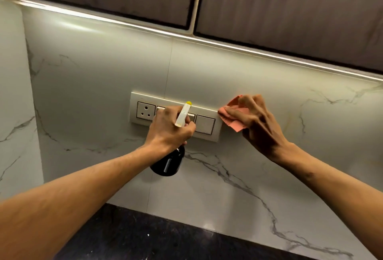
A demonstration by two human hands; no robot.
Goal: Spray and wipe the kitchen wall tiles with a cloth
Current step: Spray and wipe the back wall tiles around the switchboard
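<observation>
Faced glossy white marble-veined wall tiles [99, 85] above a dark speckled stone surface [134, 237]. Gripped a dark round spray bottle [168, 165] by its neck in the left hand [169, 130], fingers curled tight, yellow nozzle raised before the cream rectangular switch plate [205, 124]. Pressed a thin pink cloth [235, 125] onto the tile just beside the plate's right edge with the right hand [258, 122], bent fingers pinching it. Looked like the wiping step. Next, probably called for broad strokes across the tile, keeping spray clear of the round-pin socket [146, 111].
</observation>
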